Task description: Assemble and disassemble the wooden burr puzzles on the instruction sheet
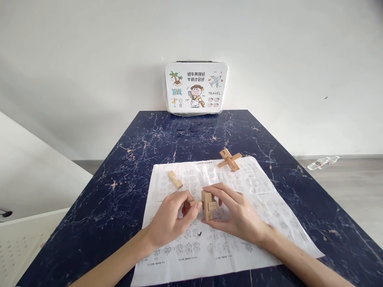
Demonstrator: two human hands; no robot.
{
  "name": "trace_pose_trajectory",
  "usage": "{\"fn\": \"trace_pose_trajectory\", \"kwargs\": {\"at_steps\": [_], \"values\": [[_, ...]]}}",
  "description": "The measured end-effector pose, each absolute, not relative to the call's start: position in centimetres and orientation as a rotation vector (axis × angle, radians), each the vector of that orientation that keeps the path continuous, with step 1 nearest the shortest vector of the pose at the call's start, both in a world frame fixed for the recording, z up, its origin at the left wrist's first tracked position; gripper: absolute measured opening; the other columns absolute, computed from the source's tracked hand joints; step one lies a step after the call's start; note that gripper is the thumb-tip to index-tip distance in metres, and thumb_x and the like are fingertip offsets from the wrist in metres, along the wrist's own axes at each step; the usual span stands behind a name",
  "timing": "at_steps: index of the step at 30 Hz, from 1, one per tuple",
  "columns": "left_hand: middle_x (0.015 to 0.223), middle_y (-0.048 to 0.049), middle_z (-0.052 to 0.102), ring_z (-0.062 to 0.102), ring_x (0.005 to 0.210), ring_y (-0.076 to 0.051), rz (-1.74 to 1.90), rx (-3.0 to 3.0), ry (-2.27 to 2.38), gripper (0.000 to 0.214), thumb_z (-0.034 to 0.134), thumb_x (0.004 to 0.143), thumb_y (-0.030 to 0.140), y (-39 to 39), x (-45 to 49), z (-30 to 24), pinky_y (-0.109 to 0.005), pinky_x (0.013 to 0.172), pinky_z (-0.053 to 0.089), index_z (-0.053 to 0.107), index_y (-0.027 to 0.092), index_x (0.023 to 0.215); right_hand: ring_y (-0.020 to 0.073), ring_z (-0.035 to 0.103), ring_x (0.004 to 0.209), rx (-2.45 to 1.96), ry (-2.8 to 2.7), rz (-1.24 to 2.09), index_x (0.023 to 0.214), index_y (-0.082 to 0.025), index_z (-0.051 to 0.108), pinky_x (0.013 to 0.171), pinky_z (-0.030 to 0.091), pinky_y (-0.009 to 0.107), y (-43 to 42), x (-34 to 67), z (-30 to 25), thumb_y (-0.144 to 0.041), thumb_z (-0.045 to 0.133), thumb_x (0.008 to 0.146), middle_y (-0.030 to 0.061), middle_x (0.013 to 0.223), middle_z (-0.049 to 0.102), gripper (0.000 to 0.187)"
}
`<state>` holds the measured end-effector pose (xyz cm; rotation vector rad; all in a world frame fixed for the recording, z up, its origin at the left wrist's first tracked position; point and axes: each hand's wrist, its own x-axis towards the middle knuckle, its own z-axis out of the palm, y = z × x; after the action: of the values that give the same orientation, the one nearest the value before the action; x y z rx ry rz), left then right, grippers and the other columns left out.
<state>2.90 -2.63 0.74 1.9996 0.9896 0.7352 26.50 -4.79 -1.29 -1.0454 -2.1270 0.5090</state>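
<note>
Between my hands, above the printed instruction sheet point(227, 239), is a partly joined wooden burr puzzle point(207, 204) made of notched, light wooden sticks. My right hand point(236, 207) grips its upright stick from top and bottom, with thumb and fingers closed on it. My left hand point(176, 213) pinches a stick on the puzzle's left side; I cannot tell whether that stick is fully seated. Beyond my left hand a loose notched wooden stick point(175, 179) lies on the sheet. A darker cross-shaped wooden puzzle point(229, 160) rests at the sheet's far edge.
The dark blue marbled table point(119, 179) runs back to a white wall. A white cartoon-printed case point(196, 87) in clear plastic stands at the far end. On the floor to the right lies a clear plastic item point(323, 162). A white perforated surface point(26, 243) is at lower left.
</note>
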Motion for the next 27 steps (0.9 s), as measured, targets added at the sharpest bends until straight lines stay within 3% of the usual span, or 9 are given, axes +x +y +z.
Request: {"fn": "trace_pose_trajectory", "kwargs": {"at_steps": [3,10,16,20,27], "values": [[0.065,0.003,0.054,0.048,0.058,-0.013,0.74,2.023,1.017,0.036,0.055,0.108,0.038,-2.7,3.0,0.7,-0.028,0.057,0.042,0.052,0.022,0.076,0.031,0.077,0.099,-1.009,-2.15,0.414,0.147,-0.024,0.053,0.074,0.067,0.043,-4.8,26.3,-1.2,-0.037,0.077,0.097,0.0152,0.126,0.072,0.056],[0.068,0.002,0.059,0.053,0.06,-0.014,0.802,2.048,1.055,0.036,0.053,0.109,0.041,-2.7,2.9,0.4,-0.03,0.06,0.046,0.058,0.021,0.079,0.0379,0.07,0.122,-1.083,-1.992,0.397,0.144,-0.027,0.055,0.099,0.063,0.055,-5.0,26.1,-1.1,-0.042,0.078,0.096,0.0155,0.134,0.069,0.055],[0.073,0.0004,0.065,0.06,0.068,-0.018,0.997,2.128,1.25,0.034,0.052,0.11,0.042,-1.8,2.2,0.9,-0.034,0.069,0.05,0.059,0.023,0.082,0.0304,0.071,0.095,-1.33,-1.811,0.48,0.144,-0.03,0.054,0.088,0.063,0.051,-4.4,26.7,-1.7,-0.046,0.081,0.092,0.0122,0.125,0.068,0.061],[0.073,0.0,0.069,0.062,0.07,-0.019,1.184,2.262,1.433,0.036,0.05,0.109,0.041,0.1,1.0,1.7,-0.037,0.078,0.049,0.057,0.023,0.078,0.0297,0.07,0.096,-1.428,-1.845,0.593,0.14,-0.029,0.057,0.086,0.064,0.049,-3.9,26.6,-2.3,-0.045,0.077,0.092,0.0106,0.117,0.067,0.055],[0.056,0.0051,0.055,0.054,0.055,-0.015,1.255,2.424,1.716,0.045,0.055,0.103,0.044,3.7,-1.9,0.8,-0.04,0.084,0.045,0.041,0.023,0.065,0.0307,0.07,0.102,-1.464,-1.879,0.674,0.133,-0.027,0.059,0.09,0.063,0.052,-3.7,26.5,-2.3,-0.042,0.076,0.091,0.0104,0.118,0.066,0.047]]}}
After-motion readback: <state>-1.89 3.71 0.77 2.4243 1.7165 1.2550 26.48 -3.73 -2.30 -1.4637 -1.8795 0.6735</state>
